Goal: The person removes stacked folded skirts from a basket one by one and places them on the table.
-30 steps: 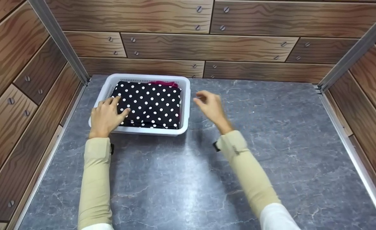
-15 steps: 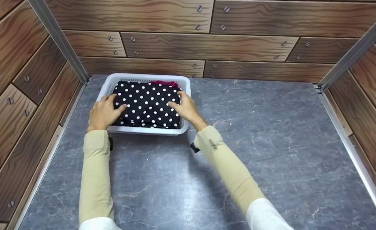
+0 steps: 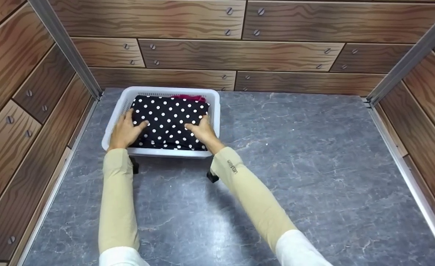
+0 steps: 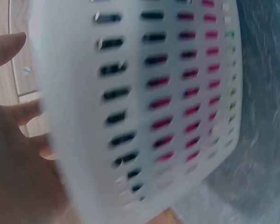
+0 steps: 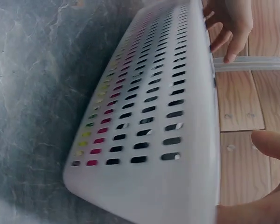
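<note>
A white slotted plastic basket (image 3: 167, 152) stands on the grey marbled surface, at the far left in the head view. A folded black cloth with white polka dots (image 3: 169, 118) lies on top inside it. My left hand (image 3: 124, 132) is over the basket's left side, fingers spread, at the cloth's left edge. Opposite it, my right hand (image 3: 204, 133) reaches over the right side, its thumb pointing inward above the cloth. Whether either hand presses the cloth cannot be told. Dark red cloth (image 3: 189, 98) shows at the back of the basket, and pink through the slots (image 4: 161, 103).
Wood-patterned panels (image 3: 188, 53) rise behind and on both sides, joined by metal posts (image 3: 69, 51). The basket stands near the back panel and the left one. Grey marbled surface (image 3: 298, 155) stretches to the right and in front.
My right hand has come leftward from beside the basket to over its right side, then a little nearer the front. My left hand has stayed at the left side, shifting slightly.
</note>
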Motion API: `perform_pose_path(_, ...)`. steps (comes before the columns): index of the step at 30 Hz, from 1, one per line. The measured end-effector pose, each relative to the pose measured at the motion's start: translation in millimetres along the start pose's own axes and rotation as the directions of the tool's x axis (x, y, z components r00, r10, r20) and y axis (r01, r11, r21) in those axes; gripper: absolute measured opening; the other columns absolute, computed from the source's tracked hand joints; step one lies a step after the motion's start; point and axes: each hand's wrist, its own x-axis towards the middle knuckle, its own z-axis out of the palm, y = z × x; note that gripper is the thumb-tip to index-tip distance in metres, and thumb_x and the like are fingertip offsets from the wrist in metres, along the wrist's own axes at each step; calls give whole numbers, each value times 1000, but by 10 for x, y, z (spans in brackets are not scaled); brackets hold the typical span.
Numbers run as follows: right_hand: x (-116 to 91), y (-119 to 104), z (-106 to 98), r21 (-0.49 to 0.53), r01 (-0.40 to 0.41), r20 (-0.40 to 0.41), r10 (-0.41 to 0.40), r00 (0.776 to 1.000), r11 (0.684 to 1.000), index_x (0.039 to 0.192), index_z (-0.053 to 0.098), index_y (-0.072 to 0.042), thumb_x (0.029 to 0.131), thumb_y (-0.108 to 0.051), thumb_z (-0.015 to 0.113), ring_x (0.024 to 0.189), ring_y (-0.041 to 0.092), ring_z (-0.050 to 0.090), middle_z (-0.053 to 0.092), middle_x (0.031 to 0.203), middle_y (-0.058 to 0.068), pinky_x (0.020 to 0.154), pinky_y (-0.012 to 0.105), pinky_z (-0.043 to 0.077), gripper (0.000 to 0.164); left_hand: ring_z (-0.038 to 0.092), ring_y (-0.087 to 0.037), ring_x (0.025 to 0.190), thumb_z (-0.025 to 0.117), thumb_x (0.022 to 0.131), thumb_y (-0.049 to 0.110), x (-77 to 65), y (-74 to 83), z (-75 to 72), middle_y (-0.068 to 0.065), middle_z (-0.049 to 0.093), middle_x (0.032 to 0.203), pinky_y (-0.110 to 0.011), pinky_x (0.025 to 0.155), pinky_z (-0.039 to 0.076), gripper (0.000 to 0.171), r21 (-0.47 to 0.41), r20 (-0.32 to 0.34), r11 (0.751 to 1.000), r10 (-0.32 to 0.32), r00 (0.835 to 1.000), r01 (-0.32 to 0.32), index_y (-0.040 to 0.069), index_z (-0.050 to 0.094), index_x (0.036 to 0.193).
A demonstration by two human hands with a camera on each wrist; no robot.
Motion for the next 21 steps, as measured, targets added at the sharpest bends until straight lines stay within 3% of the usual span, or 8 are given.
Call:
perform_pose_path(5,47,14,-9,45,-88,9,88,996,995,154,13,16,95,-17,69,149,33,25,25,161,29,122,35,19,88,31,-52,141,61,95,41,33,-100,130,-37,28,155,-57,117,25,92,-90,-34,990,-108,994,105,-2,11,160)
perform_pose_path(8,79,7,-15,64,-126,28,125,992,990,155,10,15,94,-19,68,151,33,20,18,163,28,122,34,15,91,44,-51,133,62,95,35,39,-128,160,-35,40,149,-57,111,35,83,-114,-84,981,-165,983,155,3,22,159)
perform_pose_path(13,113,47,3,85,-184,63,179,982,979,157,7,12,96,-22,66,153,30,12,9,166,24,123,34,11,91,51,-45,130,65,94,27,56,-146,153,-25,51,146,-54,106,41,66,-196,-164,957,-245,956,212,8,40,153)
perform_pose_path(16,121,97,31,111,-191,70,184,980,975,156,12,12,95,-21,67,151,31,18,14,165,23,123,36,16,89,52,-44,129,66,92,23,65,-146,152,-25,55,142,-52,106,41,62,-221,-203,952,-255,945,210,5,47,148)
perform_pose_path(19,130,151,65,158,-177,57,170,984,971,152,27,12,92,-16,68,141,30,37,35,156,25,118,36,29,78,52,-43,129,67,90,20,83,-148,152,-25,57,139,-50,108,40,60,-243,-233,951,-249,940,191,1,52,145)
perform_pose_path(21,136,190,89,207,-180,41,175,984,962,144,38,12,90,-12,69,128,28,48,48,143,23,112,35,37,67,53,-42,127,69,89,20,92,-152,142,-25,58,139,-48,108,41,61,-250,-227,953,-229,946,171,1,52,145)
